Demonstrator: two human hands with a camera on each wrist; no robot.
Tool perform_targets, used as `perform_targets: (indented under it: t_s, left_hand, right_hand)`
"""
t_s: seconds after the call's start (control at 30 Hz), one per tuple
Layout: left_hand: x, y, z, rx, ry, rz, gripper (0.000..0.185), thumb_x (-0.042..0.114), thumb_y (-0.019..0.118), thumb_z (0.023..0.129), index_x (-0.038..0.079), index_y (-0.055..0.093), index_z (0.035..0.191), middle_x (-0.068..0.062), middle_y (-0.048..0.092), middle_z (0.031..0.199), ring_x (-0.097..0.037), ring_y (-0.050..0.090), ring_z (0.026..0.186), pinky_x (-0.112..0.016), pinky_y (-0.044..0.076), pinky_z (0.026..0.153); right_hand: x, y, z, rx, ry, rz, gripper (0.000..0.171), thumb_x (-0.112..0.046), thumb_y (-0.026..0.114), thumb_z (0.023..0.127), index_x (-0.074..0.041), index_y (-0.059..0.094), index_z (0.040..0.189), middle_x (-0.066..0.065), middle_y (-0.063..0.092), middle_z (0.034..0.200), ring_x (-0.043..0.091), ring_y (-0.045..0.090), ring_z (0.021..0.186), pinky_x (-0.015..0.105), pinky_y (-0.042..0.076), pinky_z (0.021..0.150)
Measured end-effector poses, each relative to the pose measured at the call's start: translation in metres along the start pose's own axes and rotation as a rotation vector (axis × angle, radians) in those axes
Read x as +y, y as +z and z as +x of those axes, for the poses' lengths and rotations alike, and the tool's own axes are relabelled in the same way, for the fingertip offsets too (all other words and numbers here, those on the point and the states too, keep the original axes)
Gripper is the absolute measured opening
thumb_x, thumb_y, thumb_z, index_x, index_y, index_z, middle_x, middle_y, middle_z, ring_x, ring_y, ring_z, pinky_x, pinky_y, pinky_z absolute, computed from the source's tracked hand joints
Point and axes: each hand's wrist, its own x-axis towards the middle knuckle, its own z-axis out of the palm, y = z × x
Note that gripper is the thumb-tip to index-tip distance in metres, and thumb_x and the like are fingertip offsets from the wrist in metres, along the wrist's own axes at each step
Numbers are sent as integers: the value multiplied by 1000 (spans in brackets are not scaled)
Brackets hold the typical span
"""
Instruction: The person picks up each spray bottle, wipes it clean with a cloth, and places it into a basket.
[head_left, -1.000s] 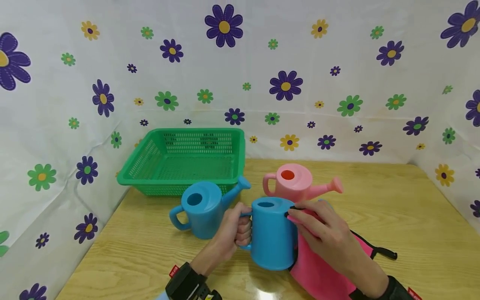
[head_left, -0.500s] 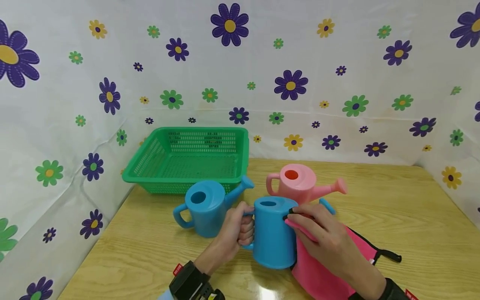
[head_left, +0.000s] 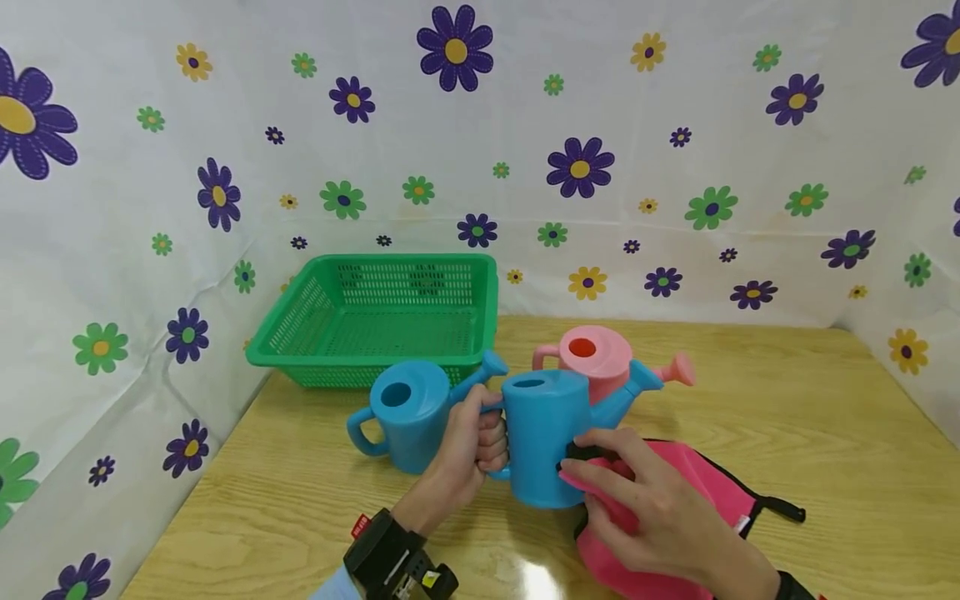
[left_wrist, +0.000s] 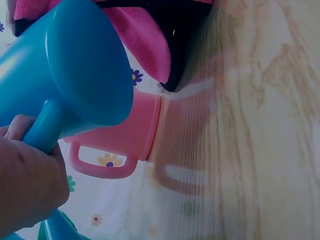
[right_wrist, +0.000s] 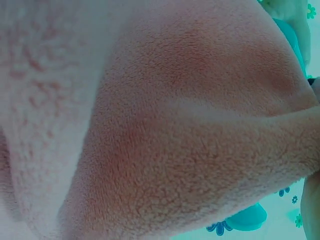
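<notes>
A green basket (head_left: 375,321) sits at the back left of the bench (head_left: 787,433), with a blue watering can (head_left: 408,412) standing just in front of it. Next comes the left hand (head_left: 465,458), its grip curled tight round the handle of a second blue watering can (head_left: 543,437), which is held tilted above the bench. Behind that stands a pink watering can (head_left: 600,354). To the right, the right hand (head_left: 645,508) pinches the edge of a pink cloth bag (head_left: 705,492) against the held can's side.
</notes>
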Motion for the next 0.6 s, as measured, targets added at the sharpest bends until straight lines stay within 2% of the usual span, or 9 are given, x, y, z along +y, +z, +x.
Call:
perform_targets:
  t_s: [0.2,0.4,0.6]
  left_hand:
    - [0,-1,0,17,2,-13,48,28,47,95,23,25,53,13,25,44,-3,22,36,-20,21,41]
    - [1,-2,1,6,3,-23,48,28,45,97,23,24,54,13,24,44,-2,21,36,-20,21,41]
    - [1,-1,1,-2,7,-31,48,27,44,97,24,24,53,13,24,43,-2,21,36,-19,21,40]
  right_hand:
    - [-2,0,-9,-72,-2,-38,41,-42,45,105,-18,74,119,5,62,125,16,58,112,20,58,89]
    - [-4,0,-14,-85,-45,-42,36,-40,48,105,-19,74,117,3,63,121,14,58,111,20,58,90]
    - [-6,1,-18,-98,-41,-3,35,-39,48,105,-17,73,116,3,62,120,12,57,110,18,58,88]
